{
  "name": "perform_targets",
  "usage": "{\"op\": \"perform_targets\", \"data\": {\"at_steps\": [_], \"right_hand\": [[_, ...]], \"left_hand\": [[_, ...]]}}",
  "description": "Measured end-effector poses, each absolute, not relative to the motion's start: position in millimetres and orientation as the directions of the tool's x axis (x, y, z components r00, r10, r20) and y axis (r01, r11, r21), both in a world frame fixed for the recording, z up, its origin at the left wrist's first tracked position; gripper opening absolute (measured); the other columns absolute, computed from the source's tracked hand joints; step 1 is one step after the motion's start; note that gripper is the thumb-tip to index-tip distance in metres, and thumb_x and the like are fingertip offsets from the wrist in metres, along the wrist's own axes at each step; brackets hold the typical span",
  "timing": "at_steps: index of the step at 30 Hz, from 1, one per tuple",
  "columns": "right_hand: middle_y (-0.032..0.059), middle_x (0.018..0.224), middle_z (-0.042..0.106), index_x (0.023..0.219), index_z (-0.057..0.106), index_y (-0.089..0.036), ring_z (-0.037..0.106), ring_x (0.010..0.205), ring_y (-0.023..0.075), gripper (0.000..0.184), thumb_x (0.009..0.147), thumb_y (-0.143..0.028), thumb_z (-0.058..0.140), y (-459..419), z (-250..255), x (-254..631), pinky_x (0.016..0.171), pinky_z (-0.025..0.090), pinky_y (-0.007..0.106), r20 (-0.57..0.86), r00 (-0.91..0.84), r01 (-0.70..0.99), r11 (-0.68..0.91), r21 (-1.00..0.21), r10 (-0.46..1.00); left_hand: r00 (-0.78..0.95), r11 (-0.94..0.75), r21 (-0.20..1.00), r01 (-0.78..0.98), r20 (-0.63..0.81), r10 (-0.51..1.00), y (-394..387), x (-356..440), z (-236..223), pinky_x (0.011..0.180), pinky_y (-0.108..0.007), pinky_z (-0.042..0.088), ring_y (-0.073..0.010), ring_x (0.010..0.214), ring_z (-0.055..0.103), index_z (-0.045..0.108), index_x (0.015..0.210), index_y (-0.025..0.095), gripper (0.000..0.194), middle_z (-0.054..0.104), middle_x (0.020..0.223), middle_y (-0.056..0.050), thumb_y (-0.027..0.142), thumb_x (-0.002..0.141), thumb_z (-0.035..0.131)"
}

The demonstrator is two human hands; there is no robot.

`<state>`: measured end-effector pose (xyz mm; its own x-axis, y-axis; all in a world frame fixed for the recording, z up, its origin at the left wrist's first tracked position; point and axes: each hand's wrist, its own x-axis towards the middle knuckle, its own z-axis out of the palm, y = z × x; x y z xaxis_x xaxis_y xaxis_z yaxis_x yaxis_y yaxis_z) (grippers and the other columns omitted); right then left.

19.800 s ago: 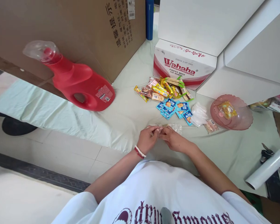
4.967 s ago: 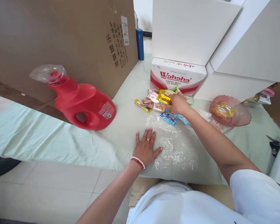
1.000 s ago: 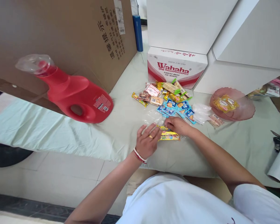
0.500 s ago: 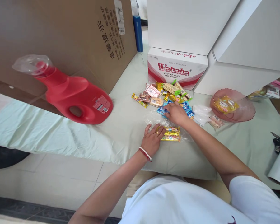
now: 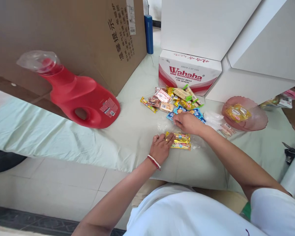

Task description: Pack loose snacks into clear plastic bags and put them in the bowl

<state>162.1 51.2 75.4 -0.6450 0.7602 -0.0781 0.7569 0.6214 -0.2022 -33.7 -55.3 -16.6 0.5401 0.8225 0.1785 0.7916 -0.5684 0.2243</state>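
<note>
Left hand rests spread on slim glossy packets; right hand, grip unclear, touches flat blue sachets.

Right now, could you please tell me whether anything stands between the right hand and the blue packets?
Nothing visible does: the right hand is over the blue packets, hiding some of them. The yellow bars lie nearer the person, by the left hand.

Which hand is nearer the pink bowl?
Right. The right hand is at blue packets, left of the pink bowl; the left hand is farther left, on yellow packs.
</note>
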Motion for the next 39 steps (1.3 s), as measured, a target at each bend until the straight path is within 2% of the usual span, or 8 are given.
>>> {"op": "perform_targets", "data": {"at_steps": [7, 15, 20, 24, 29, 32, 36, 39], "right_hand": [[0.0073, 0.101, 0.064, 0.109, 0.063, -0.020, 0.059, 0.084, 0.0174, 0.020, 0.105, -0.023, 0.043, -18.9, 50.2, 162.7, 0.067, 0.033, 0.027, -0.160, -0.738, 0.675, 0.715, -0.184, 0.656], [0.0081, 0.109, 0.068, 0.119, 0.065, -0.022, 0.062, 0.098, 0.0199, 0.030, 0.103, -0.016, 0.040, -46.3, 19.9, 163.0, 0.076, 0.041, 0.029, -0.105, -0.725, 0.675, 0.674, -0.300, 0.680], [0.0068, 0.108, 0.068, 0.118, 0.066, -0.024, 0.063, 0.098, 0.0194, 0.031, 0.101, -0.014, 0.042, -46.3, 21.8, 161.4, 0.073, 0.041, 0.027, -0.108, -0.744, 0.656, 0.692, -0.300, 0.659], [0.0076, 0.108, 0.069, 0.119, 0.065, -0.022, 0.063, 0.096, 0.0196, 0.030, 0.104, -0.017, 0.039, -46.3, 19.1, 161.2, 0.075, 0.042, 0.028, -0.109, -0.722, 0.679, 0.667, -0.306, 0.684], [0.0105, 0.116, 0.069, 0.139, 0.056, -0.022, 0.063, 0.101, 0.0213, 0.039, 0.103, -0.019, 0.042, -50.5, 22.7, 158.8, 0.080, 0.046, 0.030, -0.118, -0.670, 0.718, 0.601, -0.351, 0.733], [0.0101, 0.115, 0.068, 0.144, 0.056, -0.027, 0.063, 0.104, 0.0220, 0.046, 0.100, -0.017, 0.045, -53.4, 28.8, 156.1, 0.082, 0.046, 0.030, -0.143, -0.714, 0.685, 0.642, -0.344, 0.686], [0.0108, 0.113, 0.066, 0.143, 0.058, -0.027, 0.062, 0.103, 0.0238, 0.047, 0.097, -0.020, 0.049, -55.6, 32.6, 154.7, 0.082, 0.047, 0.032, -0.140, -0.717, 0.686, 0.654, -0.319, 0.683], [0.0097, 0.110, 0.065, 0.141, 0.060, -0.028, 0.061, 0.099, 0.0231, 0.046, 0.097, -0.021, 0.050, -55.0, 32.5, 156.3, 0.082, 0.046, 0.032, -0.131, -0.714, 0.686, 0.648, -0.332, 0.688]], "left_hand": [[0.473, -0.508, 0.341, 0.791, 0.187, 0.861, -54.4, -34.9, -21.6, 0.092, -0.049, 0.039, -0.0274, 0.114, 0.057, 0.067, 0.130, 0.036, 0.047, 0.069, 0.136, -0.003, 0.010, 0.095, 0.049], [0.095, -0.221, 0.840, 0.495, 0.201, 0.975, -31.8, -67.4, -34.0, 0.096, -0.039, 0.054, -0.0210, 0.117, 0.061, 0.069, 0.115, 0.025, 0.035, 0.071, 0.118, -0.006, 0.014, 0.085, 0.057], [0.082, -0.183, 0.871, 0.455, 0.164, 0.983, -15.3, -69.5, -17.2, 0.082, -0.032, 0.056, -0.0166, 0.097, 0.061, 0.046, 0.147, 0.022, 0.079, 0.051, 0.147, -0.013, 0.021, 0.072, 0.072], [0.388, -0.305, 0.849, 0.432, 0.130, 0.913, -7.4, -79.6, -10.3, 0.091, -0.037, 0.052, -0.0185, 0.088, 0.059, 0.076, 0.100, 0.025, 0.036, 0.074, 0.092, -0.004, 0.011, 0.075, 0.055], [0.278, -0.248, 0.850, 0.464, 0.126, 0.952, -10.3, -117.9, -20.4, 0.088, -0.038, 0.050, -0.0210, 0.087, 0.058, 0.064, 0.057, 0.023, 0.023, 0.063, 0.065, -0.003, 0.009, 0.066, 0.049], [0.174, -0.174, 0.806, 0.566, 0.090, 0.981, -13.6, -123.9, -20.9, 0.097, -0.041, 0.049, -0.0218, 0.095, 0.060, 0.066, 0.065, 0.022, 0.022, 0.066, 0.078, -0.004, 0.013, 0.074, 0.048], [-0.019, -0.051, 0.726, 0.685, 0.088, 0.996, -20.0, -101.0, -15.6, 0.115, -0.058, 0.034, -0.0334, 0.135, 0.044, 0.071, 0.106, 0.021, 0.028, 0.059, 0.135, -0.013, 0.034, 0.083, 0.062], [0.108, -0.130, 0.689, 0.713, 0.075, 0.991, -31.4, -85.5, -10.0, 0.117, -0.062, 0.029, -0.0372, 0.144, 0.036, 0.071, 0.089, 0.022, 0.021, 0.056, 0.142, -0.011, 0.033, 0.072, 0.076]]}}
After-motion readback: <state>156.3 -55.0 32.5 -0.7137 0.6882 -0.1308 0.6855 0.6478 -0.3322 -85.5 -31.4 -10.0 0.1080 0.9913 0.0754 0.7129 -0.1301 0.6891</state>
